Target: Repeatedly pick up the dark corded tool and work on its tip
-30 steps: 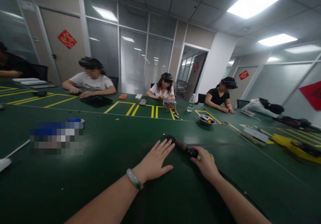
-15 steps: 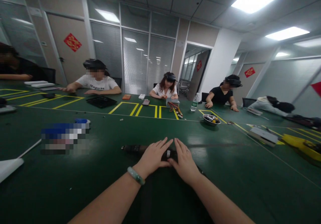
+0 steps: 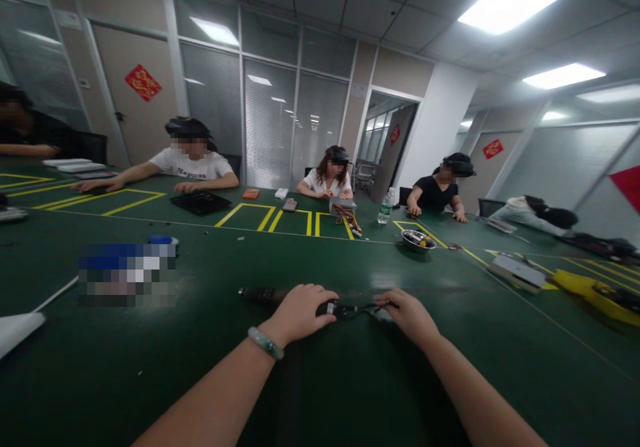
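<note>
A dark, tube-shaped electric screwdriver [image 3: 263, 295] lies across the green table in front of me, its narrow metal tip pointing left. My left hand [image 3: 301, 311] is wrapped over its body from above, covering the middle. A small white label shows on the end beside my thumb. From that end a black cable [image 3: 356, 309] runs right to my right hand [image 3: 411, 317], whose thumb and fingers pinch it. Something pale and greyish lies just beneath those fingertips; I cannot make out what it is.
A blurred blue-and-white object [image 3: 127, 267] lies to the left. Further off stand a metal bowl [image 3: 419, 241] of small parts, a water bottle [image 3: 386, 205], a black tray [image 3: 200, 201] and a yellow container [image 3: 595, 293]. Several people sit around the table [image 3: 200, 367].
My right hand has moved right, off the screwdriver's end, and now pinches the cable. My left hand has closed around the body. Across the table, a person's hand has reached further left.
</note>
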Available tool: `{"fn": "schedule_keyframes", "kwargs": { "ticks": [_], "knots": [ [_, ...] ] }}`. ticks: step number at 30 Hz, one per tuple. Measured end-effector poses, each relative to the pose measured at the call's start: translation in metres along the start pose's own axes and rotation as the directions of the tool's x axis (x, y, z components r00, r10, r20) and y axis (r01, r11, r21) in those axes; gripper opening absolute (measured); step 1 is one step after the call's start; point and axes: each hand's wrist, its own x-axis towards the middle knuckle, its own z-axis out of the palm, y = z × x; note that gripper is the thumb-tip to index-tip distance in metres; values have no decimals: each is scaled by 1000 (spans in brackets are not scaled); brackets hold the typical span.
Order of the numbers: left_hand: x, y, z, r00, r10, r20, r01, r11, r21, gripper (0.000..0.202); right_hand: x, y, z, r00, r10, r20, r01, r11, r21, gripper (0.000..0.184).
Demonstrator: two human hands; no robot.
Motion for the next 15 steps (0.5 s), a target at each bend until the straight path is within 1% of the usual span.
{"fn": "schedule_keyframes", "kwargs": {
  "ticks": [3, 5, 7, 9, 12, 15],
  "knots": [
    [-3, -4, -9, 999, 0, 33, 0, 1000, 2, 41, 27, -9, 4, 999, 25, -41, -21, 995, 95, 23],
    [-4, -4, -13, 999, -11, 33, 11, 1000, 14, 39, 35, -16, 13, 997, 56, -59, -49, 992, 115, 23],
    [-5, -3, -14, 1000, -29, 2, 29, 999, 28, 34, 34, -20, 22, 997, 63, -37, -58, 990, 129, 23],
    [-4, 0, -12, 999, -33, -38, 35, 999, 41, 33, 29, -20, 28, 999, 44, -22, -41, 987, 153, 24],
    [-1, 4, -6, 999, -16, -45, 18, 998, 61, 32, 23, -18, 27, 1000, 13, -13, -10, 985, 173, 25],
    [3, 9, 1, 999, -19, -26, 21, 995, 95, 23, 24, -20, 23, 999, -20, 45, 14, 993, 121, 21]
  ]
}}
